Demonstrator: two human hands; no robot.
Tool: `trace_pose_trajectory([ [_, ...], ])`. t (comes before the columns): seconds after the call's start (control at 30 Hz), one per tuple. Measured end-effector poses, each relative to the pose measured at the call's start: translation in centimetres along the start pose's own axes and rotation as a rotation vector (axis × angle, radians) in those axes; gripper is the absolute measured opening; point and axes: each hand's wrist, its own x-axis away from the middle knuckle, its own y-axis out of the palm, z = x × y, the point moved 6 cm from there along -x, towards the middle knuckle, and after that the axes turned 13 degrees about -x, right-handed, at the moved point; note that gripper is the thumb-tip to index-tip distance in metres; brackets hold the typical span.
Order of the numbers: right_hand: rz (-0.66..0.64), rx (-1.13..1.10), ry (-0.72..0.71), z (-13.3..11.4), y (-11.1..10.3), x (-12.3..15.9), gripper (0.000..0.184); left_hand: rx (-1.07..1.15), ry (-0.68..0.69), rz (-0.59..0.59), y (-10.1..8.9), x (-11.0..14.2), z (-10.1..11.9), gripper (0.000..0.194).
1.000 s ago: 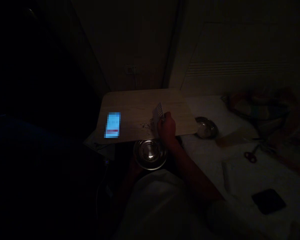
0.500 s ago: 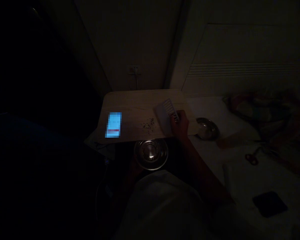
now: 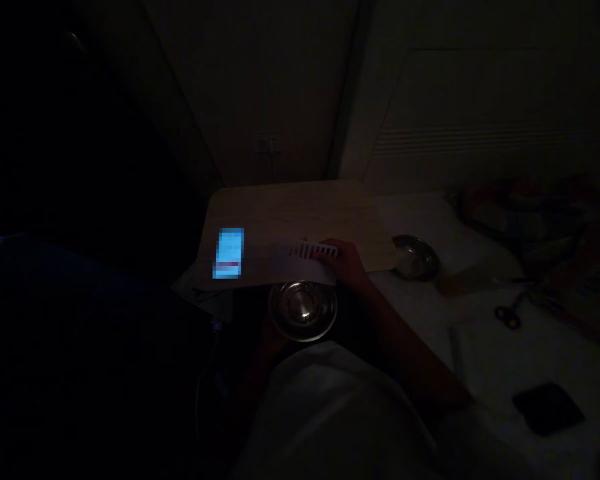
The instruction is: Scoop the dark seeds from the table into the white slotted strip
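In dim light, my right hand (image 3: 347, 260) grips a pale flat piece (image 3: 307, 268) with a row of dark slots or stripes along its upper edge. This piece slants down to the near edge of the small wooden table (image 3: 280, 203). A few dark specks (image 3: 304, 239) show just behind it; it hides the others. Under that edge, my left hand (image 3: 276, 337) is closed on the left rim of a shiny metal bowl (image 3: 303, 333), its fingers mostly lost in shadow.
A glowing phone (image 3: 229, 253) lies at the table's left. To the right, a second metal bowl (image 3: 415, 259), red-handled scissors (image 3: 508, 317) and a dark square item (image 3: 549, 408) rest on a pale surface. A wall socket (image 3: 267, 143) with a plugged cable is behind the table.
My right hand has moved left and nearer to me, turning the slotted piece roughly level and bringing it over the specks to the table's near edge. The bowl in my left hand stays in place.
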Motion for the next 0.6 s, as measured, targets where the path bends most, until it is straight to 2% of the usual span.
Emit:
trace_pose_trajectory([
  [0.2,0.046,0.092,-0.039,0.6,-0.7,-0.8,0.025,-0.04,0.063,-0.036,-0.9,-0.7,-0.8,0.036],
  [0.37,0.12,0.119,-0.056,0.5,-1.9,-1.2,0.026,0.015,0.057,0.006,-2.0,-1.3,-1.8,0.034],
  [0.5,0.142,0.038,-0.042,0.9,-2.6,-1.5,0.024,0.087,-0.02,-0.028,-1.6,-0.9,-2.0,0.039],
  [0.6,0.232,-0.11,0.007,1.6,-3.9,-1.9,0.027,0.072,-0.041,0.012,-1.8,-0.6,-1.9,0.037],
])
